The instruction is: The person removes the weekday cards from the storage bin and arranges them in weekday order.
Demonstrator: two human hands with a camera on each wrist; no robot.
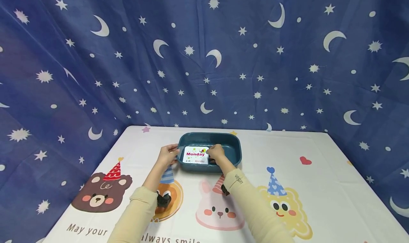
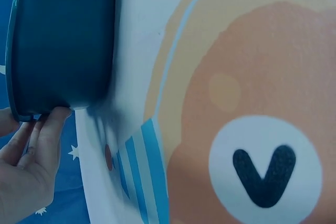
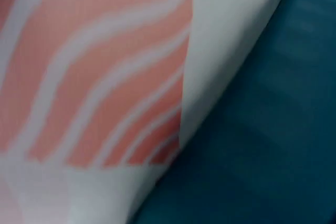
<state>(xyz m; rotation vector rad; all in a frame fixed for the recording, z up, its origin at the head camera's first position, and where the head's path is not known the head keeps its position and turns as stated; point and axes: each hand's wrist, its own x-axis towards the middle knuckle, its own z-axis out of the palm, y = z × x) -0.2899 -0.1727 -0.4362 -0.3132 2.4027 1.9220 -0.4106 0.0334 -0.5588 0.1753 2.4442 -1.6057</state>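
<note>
A dark teal rectangular basin [image 1: 204, 168] stands near the far side of the table. My left hand [image 1: 167, 155] grips its left end, and the left wrist view shows the thumb and fingers around the rim [image 2: 25, 118]. Inside the basin is a white card [image 1: 195, 154] printed "Monday" in pink, with its printed face up. My right hand [image 1: 217, 153] reaches over the front wall and pinches the card at its right edge; the fingertips are partly hidden. In the right wrist view only the basin's outer wall [image 3: 262, 145] and the cloth show, without the hand.
A white tablecloth [image 1: 271, 150] with cartoon faces, hats and lettering covers the table. Behind and to the left hangs a blue curtain [image 1: 191, 104] with moons and stars. A small black device [image 1: 164, 200] sits at the left wrist.
</note>
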